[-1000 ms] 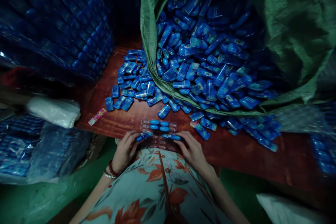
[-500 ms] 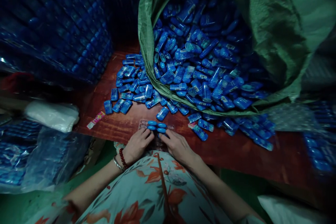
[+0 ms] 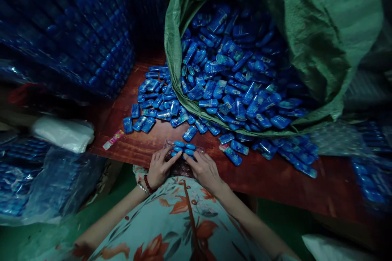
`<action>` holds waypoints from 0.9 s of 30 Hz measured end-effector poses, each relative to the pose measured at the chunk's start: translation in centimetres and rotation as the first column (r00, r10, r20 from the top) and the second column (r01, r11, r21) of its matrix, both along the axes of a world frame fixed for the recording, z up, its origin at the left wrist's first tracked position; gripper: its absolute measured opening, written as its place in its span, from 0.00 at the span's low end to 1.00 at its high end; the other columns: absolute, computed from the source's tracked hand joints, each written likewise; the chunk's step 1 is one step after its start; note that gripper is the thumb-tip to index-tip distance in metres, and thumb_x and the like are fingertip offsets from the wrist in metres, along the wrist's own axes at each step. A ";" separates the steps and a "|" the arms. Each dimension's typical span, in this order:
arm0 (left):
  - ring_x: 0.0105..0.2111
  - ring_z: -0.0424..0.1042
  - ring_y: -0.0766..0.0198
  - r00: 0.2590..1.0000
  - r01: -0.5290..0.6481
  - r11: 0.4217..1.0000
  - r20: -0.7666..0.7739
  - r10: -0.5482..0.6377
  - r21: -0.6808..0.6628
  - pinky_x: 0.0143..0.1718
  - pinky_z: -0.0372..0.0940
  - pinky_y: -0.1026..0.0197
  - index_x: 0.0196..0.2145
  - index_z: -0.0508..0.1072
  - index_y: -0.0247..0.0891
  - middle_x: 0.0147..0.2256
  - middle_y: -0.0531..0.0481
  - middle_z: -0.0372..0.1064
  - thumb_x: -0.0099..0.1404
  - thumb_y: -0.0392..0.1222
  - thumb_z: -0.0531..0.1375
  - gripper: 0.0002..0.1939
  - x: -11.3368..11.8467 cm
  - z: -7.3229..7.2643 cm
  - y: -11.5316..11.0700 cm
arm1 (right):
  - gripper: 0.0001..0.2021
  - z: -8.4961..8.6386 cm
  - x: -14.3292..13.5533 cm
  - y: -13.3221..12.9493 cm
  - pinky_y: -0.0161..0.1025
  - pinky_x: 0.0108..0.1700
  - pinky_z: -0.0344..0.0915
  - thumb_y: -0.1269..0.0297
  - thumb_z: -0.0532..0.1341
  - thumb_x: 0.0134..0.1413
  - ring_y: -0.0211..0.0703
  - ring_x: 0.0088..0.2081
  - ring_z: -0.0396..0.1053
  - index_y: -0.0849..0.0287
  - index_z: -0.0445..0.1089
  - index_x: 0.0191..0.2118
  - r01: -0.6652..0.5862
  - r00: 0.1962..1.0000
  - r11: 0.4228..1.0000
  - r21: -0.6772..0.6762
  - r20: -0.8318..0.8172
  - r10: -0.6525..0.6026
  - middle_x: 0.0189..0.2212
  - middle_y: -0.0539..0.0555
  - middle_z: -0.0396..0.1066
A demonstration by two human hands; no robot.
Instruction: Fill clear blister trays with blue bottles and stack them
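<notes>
Several small blue containers (image 3: 190, 146) stand on end in two short rows at the table's front edge, between my hands. My left hand (image 3: 161, 166) presses its fingers against the left side of the group. From the right, my right hand (image 3: 204, 168) closes its fingers on the nearer containers. Beneath them lies a dark, shiny patterned sheet (image 3: 183, 169), partly covered by my hands. More blue containers in printed wrap (image 3: 190, 133) lie loose on the red-brown table (image 3: 134, 143) just beyond.
A large green sack (image 3: 173, 55) lies open on the table, full of blue containers. Wrapped stacks of blue packs (image 3: 70, 28) rise at the left. A pink strip (image 3: 113, 139) and white plastic bundle (image 3: 63, 133) are at the left. Packs in clear film (image 3: 369, 179) sit at right.
My left hand has moved its fingers in against the left containers, and more of the group now stands together. The whole view has shifted slightly.
</notes>
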State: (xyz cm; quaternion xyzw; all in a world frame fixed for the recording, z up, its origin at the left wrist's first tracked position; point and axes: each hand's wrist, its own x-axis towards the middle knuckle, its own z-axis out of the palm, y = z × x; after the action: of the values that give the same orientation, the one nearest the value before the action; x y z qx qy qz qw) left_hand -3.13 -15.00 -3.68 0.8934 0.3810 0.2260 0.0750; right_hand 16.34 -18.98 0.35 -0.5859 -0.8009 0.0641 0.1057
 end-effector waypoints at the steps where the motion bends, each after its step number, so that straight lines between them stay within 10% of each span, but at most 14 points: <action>1: 0.50 0.61 0.54 1.000 -0.015 1.000 -0.005 0.015 -0.014 0.46 0.60 0.51 0.58 0.61 0.51 0.54 0.41 0.58 0.65 0.32 0.50 0.25 0.0 0.0 -0.2 | 0.16 0.1 0.2 0.0 0.38 0.40 0.60 0.70 0.54 0.58 0.41 0.36 0.67 0.53 0.66 0.52 -0.012 1.000 1.000 -0.010 -0.007 0.012 0.36 0.55 0.70; 6: 0.56 0.56 0.52 0.988 -0.042 0.990 0.141 0.062 -0.137 0.52 0.56 0.47 0.61 0.54 0.50 0.59 0.40 0.52 0.66 0.38 0.52 0.26 -0.4 0.9 1.1 | 0.19 0.9 2.4 0.1 0.36 0.39 0.61 0.66 0.53 0.61 0.40 0.35 0.66 0.53 0.61 0.57 -0.053 0.996 0.998 0.032 -0.071 0.055 0.35 0.54 0.69; 10: 0.49 0.63 0.59 0.945 -0.078 0.964 0.290 0.153 -0.254 0.49 0.62 0.54 0.57 0.58 0.41 0.49 0.42 0.63 0.69 0.39 0.47 0.20 0.3 1.6 6.5 | 0.23 1.0 4.6 3.4 0.36 0.39 0.61 0.77 0.49 0.58 0.42 0.37 0.63 0.54 0.61 0.57 -0.029 0.998 0.998 0.062 -0.051 0.032 0.36 0.54 0.68; 17: 0.43 0.66 0.51 0.966 -0.057 0.992 -0.256 0.027 -0.113 0.42 0.62 0.50 0.42 0.69 0.30 0.40 0.37 0.67 0.65 0.38 0.51 0.12 5.1 1.3 13.6 | 0.18 -0.7 3.6 10.7 0.42 0.42 0.59 0.76 0.50 0.57 0.47 0.44 0.61 0.60 0.63 0.53 -0.291 0.930 0.952 -0.094 0.204 0.304 0.44 0.59 0.67; 23: 0.43 0.68 0.58 0.997 -0.058 0.971 -0.066 0.044 -0.231 0.45 0.63 0.55 0.51 0.63 0.34 0.43 0.41 0.68 0.68 0.37 0.48 0.15 0.1 2.0 10.5 | 0.18 0.0 6.8 6.4 0.41 0.41 0.63 0.69 0.52 0.59 0.45 0.40 0.66 0.61 0.57 0.55 0.026 0.974 0.998 -0.050 -0.223 -0.036 0.42 0.59 0.68; 27: 0.40 0.69 0.62 0.965 -0.082 0.904 0.194 0.177 -0.419 0.42 0.66 0.60 0.46 0.67 0.37 0.40 0.46 0.67 0.67 0.41 0.50 0.12 -4.7 3.5 4.9 | 0.18 0.2 6.9 -0.1 0.38 0.40 0.67 0.63 0.57 0.57 0.42 0.38 0.68 0.56 0.57 0.52 0.336 0.702 0.930 -0.145 -0.620 -0.351 0.42 0.55 0.68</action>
State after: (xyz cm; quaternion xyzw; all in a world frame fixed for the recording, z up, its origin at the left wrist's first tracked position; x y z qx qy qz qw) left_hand -7.81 -10.05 -0.20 0.7988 0.4673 0.2471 0.2872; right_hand 23.27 -19.09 0.59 -0.6690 -0.5932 0.2459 0.3743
